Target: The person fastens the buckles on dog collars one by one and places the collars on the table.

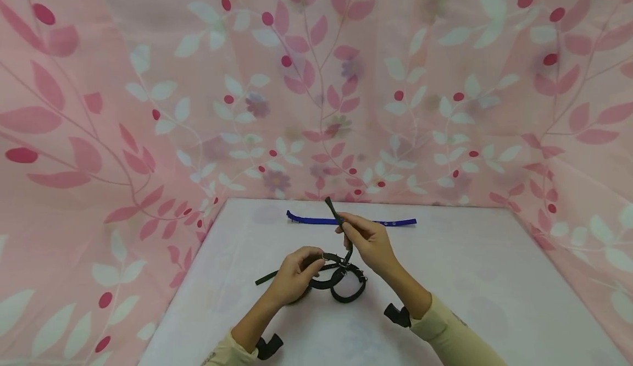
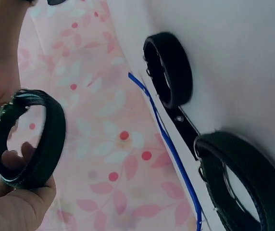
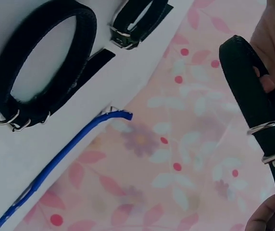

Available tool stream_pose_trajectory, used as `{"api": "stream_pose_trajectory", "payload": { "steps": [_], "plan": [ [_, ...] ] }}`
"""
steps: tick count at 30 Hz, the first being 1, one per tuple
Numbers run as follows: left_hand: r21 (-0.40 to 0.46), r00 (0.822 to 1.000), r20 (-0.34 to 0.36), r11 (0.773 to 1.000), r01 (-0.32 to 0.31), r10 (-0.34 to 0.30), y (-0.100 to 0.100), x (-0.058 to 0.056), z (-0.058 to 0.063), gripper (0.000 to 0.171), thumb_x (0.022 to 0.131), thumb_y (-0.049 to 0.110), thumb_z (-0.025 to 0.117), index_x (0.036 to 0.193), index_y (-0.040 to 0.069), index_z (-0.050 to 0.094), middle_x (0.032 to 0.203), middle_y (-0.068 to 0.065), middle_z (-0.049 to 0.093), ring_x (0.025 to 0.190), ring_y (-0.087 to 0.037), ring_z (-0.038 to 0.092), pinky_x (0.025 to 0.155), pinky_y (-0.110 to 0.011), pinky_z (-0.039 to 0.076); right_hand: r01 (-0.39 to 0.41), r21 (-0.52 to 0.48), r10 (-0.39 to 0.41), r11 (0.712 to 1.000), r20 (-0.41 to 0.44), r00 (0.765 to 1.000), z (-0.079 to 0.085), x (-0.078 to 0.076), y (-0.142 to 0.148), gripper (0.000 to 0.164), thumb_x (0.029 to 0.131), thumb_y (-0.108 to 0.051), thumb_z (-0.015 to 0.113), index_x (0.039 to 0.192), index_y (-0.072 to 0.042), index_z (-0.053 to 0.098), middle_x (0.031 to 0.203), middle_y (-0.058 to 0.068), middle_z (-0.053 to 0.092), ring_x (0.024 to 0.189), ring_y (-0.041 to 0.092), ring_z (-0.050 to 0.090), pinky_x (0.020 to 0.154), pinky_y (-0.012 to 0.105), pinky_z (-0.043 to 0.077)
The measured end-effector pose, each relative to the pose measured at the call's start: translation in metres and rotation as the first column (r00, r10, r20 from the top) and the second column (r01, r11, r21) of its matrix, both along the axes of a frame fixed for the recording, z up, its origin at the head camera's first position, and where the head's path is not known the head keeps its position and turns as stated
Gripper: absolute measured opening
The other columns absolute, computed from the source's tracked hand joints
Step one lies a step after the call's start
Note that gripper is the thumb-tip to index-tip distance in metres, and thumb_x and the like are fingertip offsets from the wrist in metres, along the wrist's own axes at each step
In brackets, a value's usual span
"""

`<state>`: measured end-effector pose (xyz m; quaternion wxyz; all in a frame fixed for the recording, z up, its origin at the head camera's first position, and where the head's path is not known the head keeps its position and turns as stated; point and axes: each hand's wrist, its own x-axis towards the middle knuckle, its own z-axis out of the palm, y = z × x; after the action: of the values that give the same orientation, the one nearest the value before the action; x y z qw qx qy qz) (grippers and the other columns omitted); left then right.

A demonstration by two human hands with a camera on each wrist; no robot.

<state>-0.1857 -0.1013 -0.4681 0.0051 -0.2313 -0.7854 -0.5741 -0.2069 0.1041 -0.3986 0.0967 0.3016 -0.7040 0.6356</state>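
A dark green buckled collar [image 2: 56, 139], its strap bent into a loop, is held up between both hands above the white table. My left hand [image 1: 294, 278] grips the loop, thumb and fingers around the band. My right hand [image 1: 370, 243] pinches the collar's strap, whose free end sticks up past the fingers. Metal rings and an eyelet show along this collar in the right wrist view. Below lie two more dark buckled collars, one a black loop [image 1: 348, 300] on the right, the other [image 2: 267, 178] partly hidden behind my left hand in the head view.
A blue collar [image 1: 316, 221] lies stretched out flat near the back edge of the white table [image 1: 445, 283], partly behind my right hand. Pink leaf-patterned cloth [image 1: 316, 107] hangs behind the table and along both sides.
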Motion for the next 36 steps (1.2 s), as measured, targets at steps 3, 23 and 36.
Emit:
{"api": "stream_pose_trajectory", "payload": {
  "steps": [3,23,36],
  "plan": [
    [0.054,0.999,0.032,0.998,-0.015,0.013,-0.004,-0.003,0.001,0.022,0.092,0.023,0.056,0.108,0.009,0.061,0.099,-0.006,0.062,0.084,-0.012,0.059,0.071,-0.023,0.053,0.039,-0.007,-0.039,0.999,-0.027,0.999,0.000,0.001,0.002,0.024,0.090,0.000,0.054,0.113,0.002,0.063,0.080,0.017,0.060,0.059,0.029,0.053,0.053,0.028,0.047],
    [0.133,0.982,0.165,0.985,-0.111,0.089,-0.005,-0.001,0.003,0.025,0.086,0.026,0.065,0.107,0.014,0.065,0.104,-0.006,0.058,0.094,-0.017,0.057,0.078,-0.021,0.051,0.117,0.136,-0.109,0.984,-0.062,0.992,-0.018,0.008,0.005,0.011,0.083,-0.006,0.066,0.093,-0.002,0.071,0.075,0.007,0.056,0.066,0.011,0.045,0.051,0.021,0.040],
    [0.107,0.987,0.139,0.989,-0.098,0.082,-0.001,0.008,0.026,0.019,0.088,0.016,0.063,0.104,0.007,0.065,0.100,-0.009,0.058,0.088,-0.014,0.057,0.074,-0.020,0.051,0.093,0.209,-0.092,0.973,-0.012,0.996,-0.026,0.011,0.007,0.007,0.082,-0.007,0.068,0.087,-0.005,0.072,0.068,0.005,0.052,0.062,0.008,0.042,0.048,0.019,0.037]
  ]
}}
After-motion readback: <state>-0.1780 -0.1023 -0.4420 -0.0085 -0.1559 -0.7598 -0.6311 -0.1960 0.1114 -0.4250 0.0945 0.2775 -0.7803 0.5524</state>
